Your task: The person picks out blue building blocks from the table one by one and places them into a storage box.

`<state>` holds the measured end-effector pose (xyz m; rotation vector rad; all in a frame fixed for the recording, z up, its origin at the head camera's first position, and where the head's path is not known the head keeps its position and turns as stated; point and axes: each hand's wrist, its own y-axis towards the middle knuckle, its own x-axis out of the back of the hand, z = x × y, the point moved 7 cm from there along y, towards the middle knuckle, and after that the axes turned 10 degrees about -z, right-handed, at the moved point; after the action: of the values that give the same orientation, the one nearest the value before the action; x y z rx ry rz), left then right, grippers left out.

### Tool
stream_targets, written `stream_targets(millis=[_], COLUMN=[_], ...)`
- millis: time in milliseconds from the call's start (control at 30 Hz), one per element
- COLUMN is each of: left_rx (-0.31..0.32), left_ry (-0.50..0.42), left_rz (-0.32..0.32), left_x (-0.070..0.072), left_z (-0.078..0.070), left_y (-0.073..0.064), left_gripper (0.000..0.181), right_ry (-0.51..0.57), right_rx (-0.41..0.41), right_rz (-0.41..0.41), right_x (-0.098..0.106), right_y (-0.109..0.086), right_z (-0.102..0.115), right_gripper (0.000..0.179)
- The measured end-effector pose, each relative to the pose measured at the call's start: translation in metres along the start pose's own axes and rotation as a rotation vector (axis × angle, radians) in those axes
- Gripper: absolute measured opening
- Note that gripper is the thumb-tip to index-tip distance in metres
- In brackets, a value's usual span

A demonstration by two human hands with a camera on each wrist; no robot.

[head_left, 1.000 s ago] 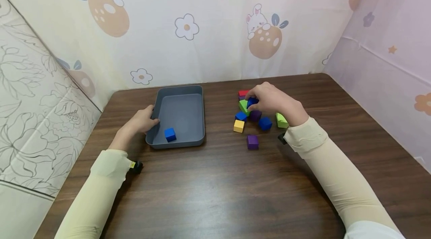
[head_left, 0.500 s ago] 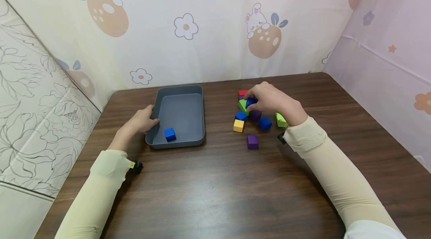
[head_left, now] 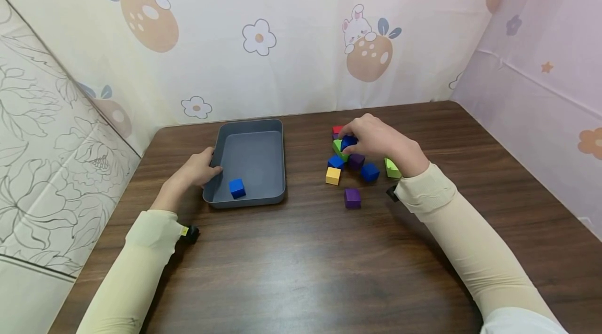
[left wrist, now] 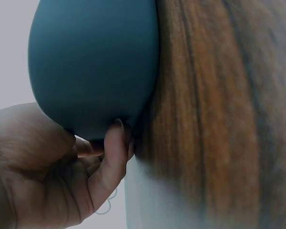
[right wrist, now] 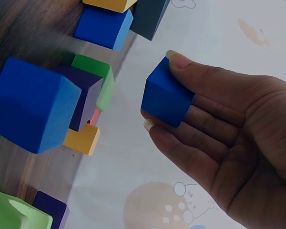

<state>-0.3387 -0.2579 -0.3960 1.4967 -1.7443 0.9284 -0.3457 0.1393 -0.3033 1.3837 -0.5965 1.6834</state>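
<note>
My left hand (head_left: 196, 168) grips the left wall of a dark grey tray (head_left: 256, 161), thumb over the rim. The left wrist view shows my fingers curled at the tray's end (left wrist: 95, 62). One blue block (head_left: 237, 188) lies inside the tray, near its front. Over the pile at the right, my right hand (head_left: 373, 138) pinches another blue block (right wrist: 167, 93) between thumb and fingers, clear of the table in the right wrist view. Beneath or beside it are a green block (head_left: 339, 149), a purple block (head_left: 356, 161) and a blue block (head_left: 336, 162).
Closer to me lie a yellow block (head_left: 333, 176), a blue block (head_left: 370, 172) and a purple block (head_left: 352, 198). A light green block (head_left: 392, 168) sits by my right wrist, a red block (head_left: 337, 129) behind the pile. A printed curtain (head_left: 301, 62) hangs along the table's back edge.
My right hand has shifted slightly left with the blue block in its fingers. The left hand and the tray stay in place.
</note>
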Motion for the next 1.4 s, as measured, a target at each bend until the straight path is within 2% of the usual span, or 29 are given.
stream_targets(millis=[733, 1100, 1400], left_rx=[-0.005, -0.002, 0.006], left_ry=[0.015, 0.024, 0.022], left_rz=[-0.005, -0.003, -0.001], left_x=[-0.001, 0.002, 0.002], left_z=[0.001, -0.004, -0.003], left_y=[0.001, -0.002, -0.002], left_gripper=[0.064, 0.066, 0.064], right_ry=[0.001, 0.031, 0.039], right_rx=[0.068, 0.073, 0.141], right_rz=[-0.044, -0.053, -0.076], right_x=[0.006, 0.007, 0.003], right_y=[-0.002, -0.004, -0.005], right_z=[0.02, 0.033, 0.048], right_gripper=[0.032, 0.035, 0.034])
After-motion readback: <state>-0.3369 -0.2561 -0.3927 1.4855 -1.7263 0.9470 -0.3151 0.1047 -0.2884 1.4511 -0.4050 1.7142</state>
